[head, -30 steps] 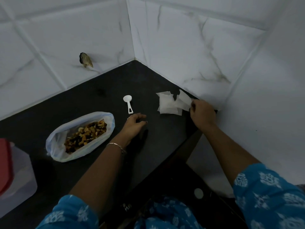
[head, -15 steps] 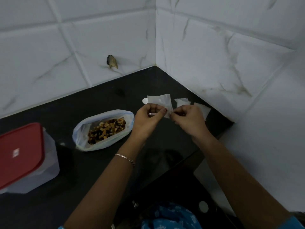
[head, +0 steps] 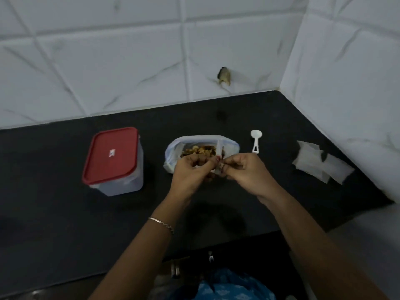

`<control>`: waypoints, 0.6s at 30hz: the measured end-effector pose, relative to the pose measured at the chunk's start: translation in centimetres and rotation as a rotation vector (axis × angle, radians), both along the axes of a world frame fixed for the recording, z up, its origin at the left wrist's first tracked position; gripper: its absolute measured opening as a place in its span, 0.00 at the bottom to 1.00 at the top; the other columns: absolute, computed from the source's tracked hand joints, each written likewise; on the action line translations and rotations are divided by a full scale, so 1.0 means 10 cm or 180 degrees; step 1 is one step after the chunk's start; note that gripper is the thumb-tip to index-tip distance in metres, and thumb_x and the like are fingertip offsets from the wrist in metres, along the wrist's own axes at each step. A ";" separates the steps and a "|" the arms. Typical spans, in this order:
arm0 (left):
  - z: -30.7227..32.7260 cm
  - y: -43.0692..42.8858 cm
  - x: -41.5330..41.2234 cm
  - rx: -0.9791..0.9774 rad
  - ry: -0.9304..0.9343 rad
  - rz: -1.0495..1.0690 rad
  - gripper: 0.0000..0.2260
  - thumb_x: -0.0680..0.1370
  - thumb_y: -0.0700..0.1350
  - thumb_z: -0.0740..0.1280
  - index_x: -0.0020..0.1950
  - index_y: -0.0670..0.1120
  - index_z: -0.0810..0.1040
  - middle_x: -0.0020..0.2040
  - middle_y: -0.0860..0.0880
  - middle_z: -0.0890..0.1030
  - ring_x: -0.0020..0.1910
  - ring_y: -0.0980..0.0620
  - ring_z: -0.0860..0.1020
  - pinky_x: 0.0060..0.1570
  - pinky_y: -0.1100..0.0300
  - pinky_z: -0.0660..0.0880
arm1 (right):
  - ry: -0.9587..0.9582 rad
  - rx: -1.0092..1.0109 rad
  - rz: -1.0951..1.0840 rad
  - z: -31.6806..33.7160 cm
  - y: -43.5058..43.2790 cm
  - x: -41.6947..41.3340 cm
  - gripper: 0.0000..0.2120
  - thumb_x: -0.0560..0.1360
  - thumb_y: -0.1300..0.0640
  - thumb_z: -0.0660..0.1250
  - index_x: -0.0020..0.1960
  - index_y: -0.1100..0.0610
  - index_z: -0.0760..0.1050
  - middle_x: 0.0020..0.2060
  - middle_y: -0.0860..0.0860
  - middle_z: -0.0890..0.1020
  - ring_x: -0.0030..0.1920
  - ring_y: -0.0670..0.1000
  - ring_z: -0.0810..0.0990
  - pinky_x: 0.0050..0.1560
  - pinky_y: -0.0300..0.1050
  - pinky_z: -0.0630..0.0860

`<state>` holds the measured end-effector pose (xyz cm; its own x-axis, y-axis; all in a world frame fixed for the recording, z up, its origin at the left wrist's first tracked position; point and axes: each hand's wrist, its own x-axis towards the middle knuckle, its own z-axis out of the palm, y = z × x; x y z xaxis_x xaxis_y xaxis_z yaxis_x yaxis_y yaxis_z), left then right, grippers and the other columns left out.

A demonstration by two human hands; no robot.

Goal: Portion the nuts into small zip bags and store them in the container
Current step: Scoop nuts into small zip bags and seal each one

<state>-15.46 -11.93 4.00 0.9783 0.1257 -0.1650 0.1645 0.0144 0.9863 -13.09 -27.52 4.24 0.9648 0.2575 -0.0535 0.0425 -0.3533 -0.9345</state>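
A clear bag of mixed nuts point(head: 200, 149) lies open on the black counter point(head: 65, 213). Just in front of it my left hand point(head: 190, 169) and my right hand point(head: 244, 172) meet, both pinching one small clear zip bag point(head: 219, 156) that stands edge-on between the fingertips. The rest of that bag is hidden by my fingers. A pile of spare zip bags point(head: 320, 167) lies at the right near the wall. A white plastic spoon point(head: 256, 140) lies right of the nut bag. The clear container with a red lid point(head: 112, 160) stands closed at the left.
White marble-look tiled walls close the counter at the back and right, meeting in a corner. A small dark mark or stub point(head: 224, 76) sits on the back wall. The counter's front edge runs below my forearms.
My view has swung left, so everything shifted right in the frame. My right hand took a zip bag from the pile, and both hands now hold it in front of the nut bag.
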 end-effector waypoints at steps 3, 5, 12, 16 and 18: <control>-0.01 0.12 -0.04 0.0095 -0.0032 0.0144 0.10 0.75 0.45 0.72 0.51 0.39 0.81 0.43 0.45 0.85 0.38 0.53 0.82 0.38 0.62 0.79 | 0.0028 -0.0128 0.0118 0.01 0.14 0.02 0.04 0.76 0.57 0.69 0.46 0.53 0.84 0.38 0.49 0.86 0.43 0.47 0.85 0.52 0.53 0.81; -0.01 0.18 -0.06 0.0237 -0.0103 0.0258 0.07 0.76 0.43 0.71 0.50 0.39 0.82 0.43 0.46 0.84 0.37 0.55 0.82 0.37 0.64 0.78 | 0.0030 -0.0206 0.0140 0.02 0.24 0.03 0.05 0.76 0.58 0.69 0.44 0.52 0.83 0.38 0.48 0.85 0.42 0.45 0.84 0.52 0.51 0.81; -0.01 0.35 -0.13 0.0518 -0.0152 0.0247 0.03 0.76 0.44 0.70 0.46 0.47 0.82 0.41 0.51 0.84 0.39 0.56 0.82 0.40 0.63 0.77 | -0.0078 -0.0335 0.0388 0.09 0.45 -0.01 0.05 0.74 0.60 0.69 0.41 0.53 0.82 0.34 0.46 0.84 0.38 0.43 0.83 0.45 0.41 0.80; 0.02 0.38 -0.15 0.0465 -0.0150 0.0284 0.03 0.78 0.43 0.69 0.47 0.46 0.82 0.41 0.49 0.83 0.37 0.56 0.81 0.36 0.65 0.76 | 0.0001 -0.0158 0.0278 0.05 0.53 0.00 0.04 0.77 0.58 0.66 0.46 0.54 0.79 0.39 0.48 0.84 0.40 0.45 0.84 0.46 0.44 0.80; 0.04 0.40 -0.16 0.0420 -0.0139 0.0355 0.03 0.78 0.43 0.68 0.47 0.46 0.82 0.41 0.50 0.84 0.37 0.56 0.81 0.35 0.67 0.76 | 0.0144 0.0036 0.0164 0.03 0.60 0.01 0.05 0.79 0.55 0.63 0.49 0.53 0.77 0.42 0.50 0.84 0.43 0.48 0.84 0.49 0.50 0.82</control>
<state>-17.01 -7.89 4.43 0.9629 0.2515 -0.0977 0.1262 -0.0998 0.9870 -13.02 -21.54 4.58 0.9469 0.3077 -0.0934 0.0181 -0.3411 -0.9398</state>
